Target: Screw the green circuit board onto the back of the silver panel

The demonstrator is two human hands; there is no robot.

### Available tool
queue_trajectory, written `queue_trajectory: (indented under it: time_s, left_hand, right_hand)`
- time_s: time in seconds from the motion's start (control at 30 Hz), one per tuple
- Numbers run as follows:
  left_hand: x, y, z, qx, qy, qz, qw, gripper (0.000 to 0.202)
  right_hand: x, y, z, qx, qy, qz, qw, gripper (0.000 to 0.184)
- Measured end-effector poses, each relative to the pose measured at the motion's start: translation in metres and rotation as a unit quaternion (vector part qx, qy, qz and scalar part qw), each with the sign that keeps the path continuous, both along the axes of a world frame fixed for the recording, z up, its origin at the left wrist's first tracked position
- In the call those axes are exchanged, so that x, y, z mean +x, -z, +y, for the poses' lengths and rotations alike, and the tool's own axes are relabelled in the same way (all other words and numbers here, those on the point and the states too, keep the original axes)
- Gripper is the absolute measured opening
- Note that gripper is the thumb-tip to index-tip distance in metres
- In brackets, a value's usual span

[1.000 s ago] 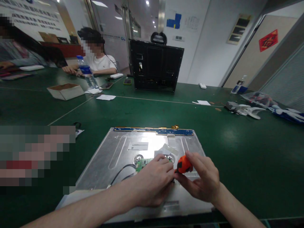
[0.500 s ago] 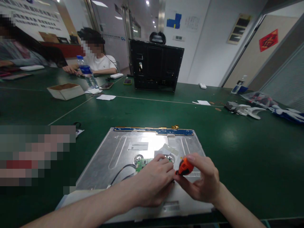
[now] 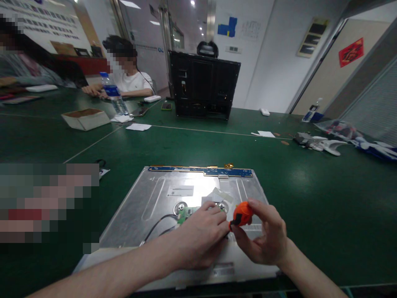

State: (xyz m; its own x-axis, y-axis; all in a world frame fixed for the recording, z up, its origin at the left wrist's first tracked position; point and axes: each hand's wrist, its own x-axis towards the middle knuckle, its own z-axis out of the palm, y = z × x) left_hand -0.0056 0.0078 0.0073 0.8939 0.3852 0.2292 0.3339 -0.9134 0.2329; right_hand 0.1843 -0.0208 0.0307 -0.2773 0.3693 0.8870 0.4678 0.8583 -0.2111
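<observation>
Orange tool handle (image 3: pixel 244 212) turned, more orange showing, right grip (image 3: pixel 270 236) shifted slightly rightward at the thumb

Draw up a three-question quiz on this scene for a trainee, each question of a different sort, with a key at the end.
1. Which of the person's hands holds the orange tool?
2. True or false: the left hand hides part of the green board from the camera.
3. Along the far edge of the metal panel lies a long strip. Mostly, it is:
A) red
B) blue
C) white

Key:
1. The right hand.
2. True.
3. B.
</observation>
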Motion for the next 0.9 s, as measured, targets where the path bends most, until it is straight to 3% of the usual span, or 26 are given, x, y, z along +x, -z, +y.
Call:
queue_trajectory:
  time_s: [0.27,0.9]
  left_hand:
    - [0.0009,-0.0007,0.0005,-0.008,0.001,0.012,1.000,0.016]
    - [0.0005,0.0043,0.0017,0.000,0.000,0.009,1.000,0.016]
  right_hand:
    - [0.0005,-0.0025,0.0015,0.000,-0.004,-0.013,1.000,0.048]
    - [-0.0001,0.0002,0.0019,0.006,-0.028,0.002,1.000,0.051]
